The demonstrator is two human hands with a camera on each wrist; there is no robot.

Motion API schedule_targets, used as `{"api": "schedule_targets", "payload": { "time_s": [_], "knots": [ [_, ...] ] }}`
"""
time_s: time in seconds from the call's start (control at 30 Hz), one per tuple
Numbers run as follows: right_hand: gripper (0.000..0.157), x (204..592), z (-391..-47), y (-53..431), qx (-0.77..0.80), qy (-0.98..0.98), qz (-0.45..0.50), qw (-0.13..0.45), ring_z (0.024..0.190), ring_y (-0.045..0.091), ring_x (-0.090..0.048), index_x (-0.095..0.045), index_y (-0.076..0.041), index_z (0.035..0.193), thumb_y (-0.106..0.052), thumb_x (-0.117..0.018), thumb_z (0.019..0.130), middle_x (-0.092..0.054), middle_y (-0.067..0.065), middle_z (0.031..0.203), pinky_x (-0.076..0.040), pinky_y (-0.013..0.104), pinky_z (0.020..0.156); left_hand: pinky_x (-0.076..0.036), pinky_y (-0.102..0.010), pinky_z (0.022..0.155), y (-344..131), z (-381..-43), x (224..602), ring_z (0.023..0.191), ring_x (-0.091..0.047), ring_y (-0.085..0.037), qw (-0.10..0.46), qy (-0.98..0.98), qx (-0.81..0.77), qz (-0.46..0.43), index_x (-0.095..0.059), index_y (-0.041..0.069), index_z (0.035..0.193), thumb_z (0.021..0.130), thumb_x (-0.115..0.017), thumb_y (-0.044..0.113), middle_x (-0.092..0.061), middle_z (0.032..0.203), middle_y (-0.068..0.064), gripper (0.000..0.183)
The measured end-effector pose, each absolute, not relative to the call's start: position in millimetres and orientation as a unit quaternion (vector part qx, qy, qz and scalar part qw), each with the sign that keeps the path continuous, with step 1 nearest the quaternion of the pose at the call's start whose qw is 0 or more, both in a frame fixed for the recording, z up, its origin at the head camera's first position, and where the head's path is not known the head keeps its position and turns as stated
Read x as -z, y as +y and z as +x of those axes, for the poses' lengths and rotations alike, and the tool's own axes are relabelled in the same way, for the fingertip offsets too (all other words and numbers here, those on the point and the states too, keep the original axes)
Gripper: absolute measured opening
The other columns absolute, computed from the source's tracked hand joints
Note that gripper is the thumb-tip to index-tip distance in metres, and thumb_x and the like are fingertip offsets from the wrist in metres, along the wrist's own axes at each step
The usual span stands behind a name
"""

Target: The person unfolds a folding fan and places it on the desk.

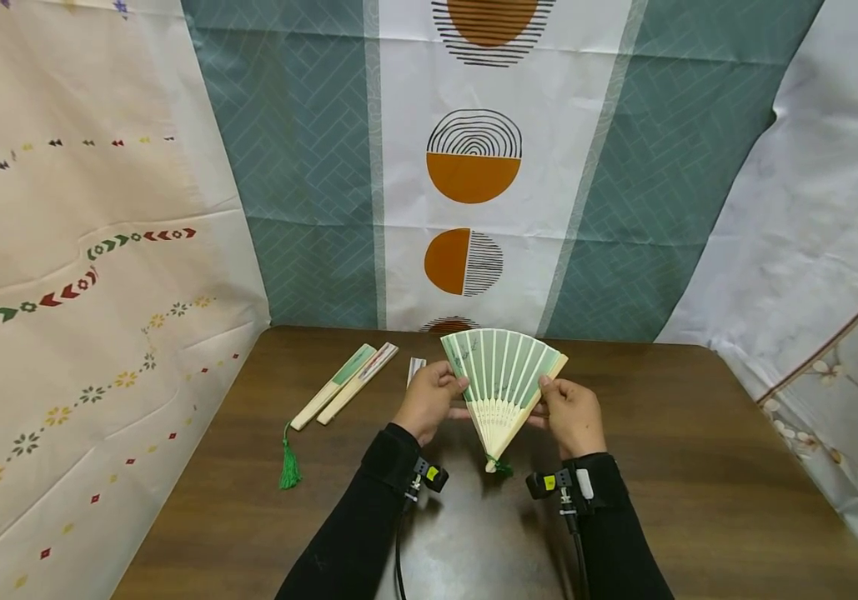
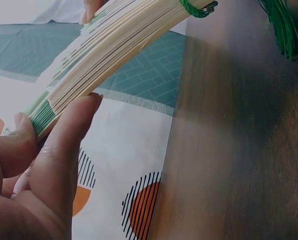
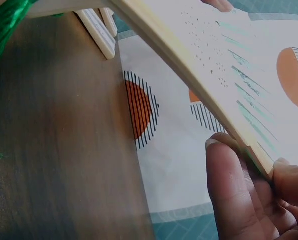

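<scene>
A folding fan (image 1: 507,367) with pale green panels and light wooden ribs is spread into a wedge above the table, its pivot end pointing down. My left hand (image 1: 429,402) pinches its left edge between thumb and fingers; the left wrist view shows the stacked ribs (image 2: 113,55) side-on beside the thumb. On the other side, my right hand (image 1: 577,417) pinches the outer wooden guard, which slants across the right wrist view to that hand (image 3: 249,200). A green tassel (image 2: 284,30) hangs from the pivot end.
Two folded fans (image 1: 344,385) lie side by side on the brown table (image 1: 699,467), left of my hands. A green tassel (image 1: 289,467) trails from one. Another pale folded piece (image 1: 415,367) is partly hidden behind my left hand. Patterned cloth (image 1: 308,167) hangs behind the table.
</scene>
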State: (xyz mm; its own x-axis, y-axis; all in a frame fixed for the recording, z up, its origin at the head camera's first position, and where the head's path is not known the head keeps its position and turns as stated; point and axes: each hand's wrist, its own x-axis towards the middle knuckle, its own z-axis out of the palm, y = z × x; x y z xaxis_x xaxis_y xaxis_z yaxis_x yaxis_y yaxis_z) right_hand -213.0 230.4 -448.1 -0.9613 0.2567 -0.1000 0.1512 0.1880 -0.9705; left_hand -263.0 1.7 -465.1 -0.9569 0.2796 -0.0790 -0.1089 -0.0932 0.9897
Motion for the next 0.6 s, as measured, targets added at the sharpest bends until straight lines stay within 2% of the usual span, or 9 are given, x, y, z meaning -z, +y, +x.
{"api": "schedule_targets", "payload": {
  "time_s": [0.1, 0.33, 0.5, 0.6],
  "knots": [
    [0.046, 448.9, -212.5, 230.1, -0.623, -0.770, -0.133, 0.043, 0.082, 0.006, -0.079, -0.070, 0.013, 0.139, -0.028, -0.054, 0.123, -0.081, 0.026, 0.117, -0.072, 0.024, 0.075, -0.076, -0.045, 0.085, 1.2, -262.5, 466.2, 0.107, -0.074, -0.022, 0.129, 0.660, -0.738, 0.064, -0.067, -0.005, 0.122, 0.117, -0.059, 0.001, -0.069, 0.103, -0.005, 0.012],
    [0.047, 449.3, -213.5, 230.5, -0.630, -0.763, -0.136, 0.051, 0.083, 0.005, -0.078, -0.070, 0.014, 0.139, -0.028, -0.052, 0.124, -0.078, 0.026, 0.121, -0.072, 0.024, 0.075, -0.076, -0.045, 0.085, 0.4, -262.9, 466.0, 0.115, -0.077, -0.026, 0.110, 0.654, -0.746, 0.061, -0.067, -0.008, 0.123, 0.117, -0.059, -0.001, -0.078, 0.116, -0.018, 0.013],
    [0.046, 448.4, -214.9, 231.9, -0.645, -0.749, -0.142, 0.060, 0.079, 0.004, -0.077, -0.068, 0.016, 0.137, -0.025, -0.053, 0.123, -0.076, 0.017, 0.113, -0.071, 0.021, 0.072, -0.076, -0.044, 0.085, -1.6, -266.2, 467.4, 0.104, -0.075, -0.019, 0.100, 0.641, -0.759, 0.055, -0.064, -0.004, 0.113, 0.116, -0.059, -0.001, -0.073, 0.101, -0.006, 0.007],
    [0.045, 447.9, -215.7, 233.1, -0.649, -0.745, -0.144, 0.063, 0.078, 0.003, -0.078, -0.068, 0.016, 0.133, -0.025, -0.054, 0.123, -0.076, 0.011, 0.106, -0.071, 0.021, 0.072, -0.076, -0.043, 0.084, -2.7, -266.8, 467.0, 0.099, -0.071, -0.015, 0.096, 0.639, -0.761, 0.054, -0.060, -0.001, 0.105, 0.116, -0.059, -0.001, -0.066, 0.091, 0.001, 0.011]
  ]
}}
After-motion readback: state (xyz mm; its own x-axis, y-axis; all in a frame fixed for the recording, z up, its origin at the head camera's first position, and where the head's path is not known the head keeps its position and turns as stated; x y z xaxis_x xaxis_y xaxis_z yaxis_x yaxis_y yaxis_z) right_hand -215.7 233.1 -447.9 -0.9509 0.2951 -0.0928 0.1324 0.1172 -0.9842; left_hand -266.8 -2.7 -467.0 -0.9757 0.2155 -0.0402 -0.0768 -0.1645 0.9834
